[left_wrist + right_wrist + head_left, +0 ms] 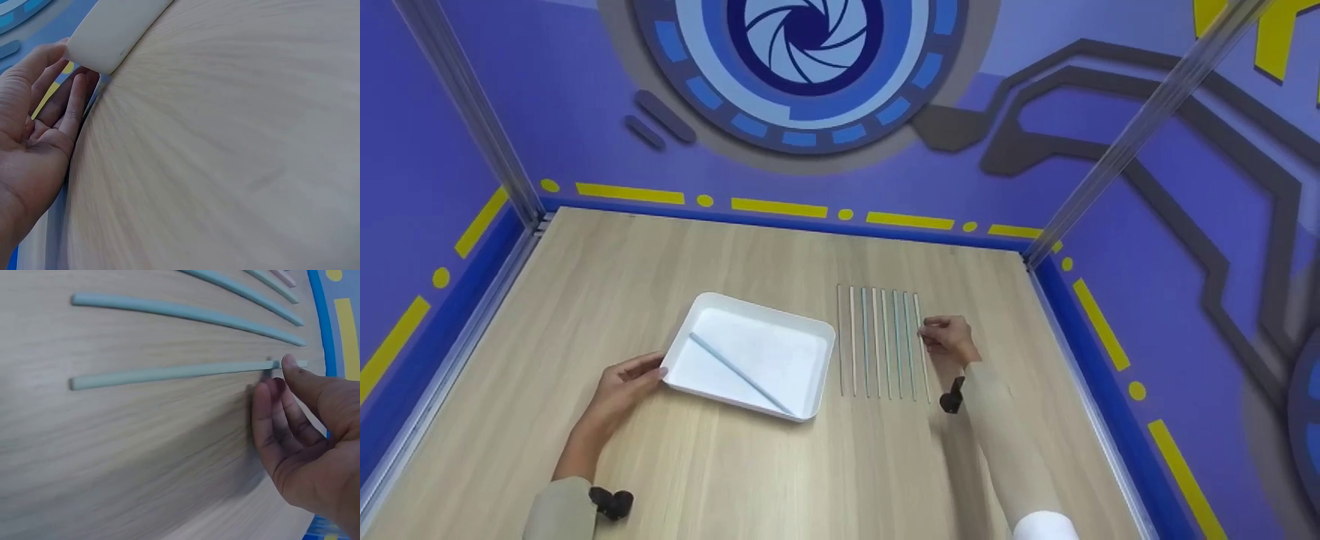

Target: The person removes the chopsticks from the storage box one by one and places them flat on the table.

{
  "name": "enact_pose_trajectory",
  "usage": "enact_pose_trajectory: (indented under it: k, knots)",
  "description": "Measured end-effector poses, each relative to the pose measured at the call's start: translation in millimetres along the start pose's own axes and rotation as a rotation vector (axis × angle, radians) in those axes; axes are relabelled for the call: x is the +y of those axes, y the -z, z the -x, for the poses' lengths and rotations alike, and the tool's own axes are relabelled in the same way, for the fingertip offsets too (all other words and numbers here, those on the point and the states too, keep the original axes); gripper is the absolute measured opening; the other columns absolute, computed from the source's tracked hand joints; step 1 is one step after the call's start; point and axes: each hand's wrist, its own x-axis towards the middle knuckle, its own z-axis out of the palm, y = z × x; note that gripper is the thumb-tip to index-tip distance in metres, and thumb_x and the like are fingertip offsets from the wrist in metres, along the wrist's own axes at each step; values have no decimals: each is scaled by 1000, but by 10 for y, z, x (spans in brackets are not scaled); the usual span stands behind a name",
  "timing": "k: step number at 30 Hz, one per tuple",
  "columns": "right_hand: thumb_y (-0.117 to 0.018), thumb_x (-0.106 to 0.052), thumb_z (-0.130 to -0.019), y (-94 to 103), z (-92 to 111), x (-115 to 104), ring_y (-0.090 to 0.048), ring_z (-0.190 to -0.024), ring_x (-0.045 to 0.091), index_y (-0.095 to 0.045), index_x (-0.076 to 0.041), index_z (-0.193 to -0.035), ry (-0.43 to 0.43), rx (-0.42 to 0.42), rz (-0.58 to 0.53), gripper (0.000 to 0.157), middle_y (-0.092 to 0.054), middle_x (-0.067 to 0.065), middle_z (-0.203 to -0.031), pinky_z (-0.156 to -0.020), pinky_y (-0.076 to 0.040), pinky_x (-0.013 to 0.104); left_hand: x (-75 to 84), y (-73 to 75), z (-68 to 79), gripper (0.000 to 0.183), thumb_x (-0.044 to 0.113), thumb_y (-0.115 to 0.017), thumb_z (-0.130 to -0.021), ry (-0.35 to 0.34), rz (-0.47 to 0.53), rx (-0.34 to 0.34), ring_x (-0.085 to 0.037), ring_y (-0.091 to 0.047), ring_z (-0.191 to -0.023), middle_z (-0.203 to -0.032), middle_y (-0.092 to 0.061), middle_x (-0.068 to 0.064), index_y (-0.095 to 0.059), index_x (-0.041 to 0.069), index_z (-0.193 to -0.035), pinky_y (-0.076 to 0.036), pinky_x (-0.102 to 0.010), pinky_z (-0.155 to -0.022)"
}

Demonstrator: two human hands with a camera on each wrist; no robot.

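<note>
My left hand (619, 390) holds a white rectangular tray (776, 341) at its near left corner, thumb at the rim and fingers behind. Inside the tray a pale blue stick (742, 373) lies diagonally. To the right, a row of several thin sticks (877, 345) in pale blue, green and pinkish tones lies on the table. My right hand (949, 337) is at the rightmost, pale green stick (169, 373). In the right wrist view its thumb tip overlaps the stick's far part, with a gap between thumb and bent fingers.
The wooden table (720, 480) carries the tray and sticks. Purple patterned walls (780, 172) enclose it at the back and both sides, with metal posts (1140, 135) at the corners. A small black device (613, 502) sits on the left wrist.
</note>
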Motion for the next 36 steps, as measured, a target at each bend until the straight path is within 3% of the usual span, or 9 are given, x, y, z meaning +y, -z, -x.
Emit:
enact_pose_trajectory:
  k: [8, 14, 18, 20, 26, 36]
  knots:
    - [-66, -5, -97, -167, 109, -403, -73, -96, 32, -65, 8, -127, 134, -42, 120, 33, -73, 25, -111, -87, -63, 43, -20, -3, 8, 64, 34, -77, -92, -20, 3, -3, 10, -58, -110, -144, -61, -10, -56, 2, -144, -50, -9, -94]
    - [-67, -4, -97, -457, 148, -754, -75, -92, 31, -68, 7, -125, 218, -145, 117, 30, -74, 26, -107, -80, -64, 38, -2, -2, 11, 63, 32, -77, -92, -26, 21, -16, 9, -58, -110, -138, -64, -3, -56, 2, -144, -51, -9, -94]
    - [-65, -2, -98, -705, 208, -969, -73, -84, 24, -68, 7, -124, 284, -220, 120, 28, -72, 29, -105, -73, -64, 31, 6, 8, -10, 64, 33, -78, -92, -30, 10, -22, 10, -58, -110, -139, -63, -3, -56, 2, -144, -51, -9, -95]
    - [-63, -2, -99, -844, 256, -1072, -71, -85, 21, -68, 6, -123, 307, -262, 135, 26, -72, 27, -105, -72, -63, 28, 3, 15, -11, 65, 34, -78, -91, -26, -1, -14, 12, -57, -110, -145, -60, -10, -57, 3, -144, -50, -8, -94]
    - [-65, -7, -99, -1274, 392, -1326, -71, -85, 19, -68, 4, -126, 342, -406, 208, 29, -73, 17, -102, -73, -62, 28, 16, 29, -5, 65, 35, -78, -92, -18, -2, -11, 11, -57, -109, -143, -61, -8, -56, 3, -144, -49, -8, -94]
    - [-68, -7, -98, -1989, 554, -1533, -72, -94, 25, -64, 6, -131, 379, -635, 390, 35, -72, 25, -116, -83, -64, 36, -1, 14, 18, 65, 37, -77, -92, -25, -25, -14, 13, -57, -109, -149, -57, -15, -57, 4, -144, -48, -6, -94]
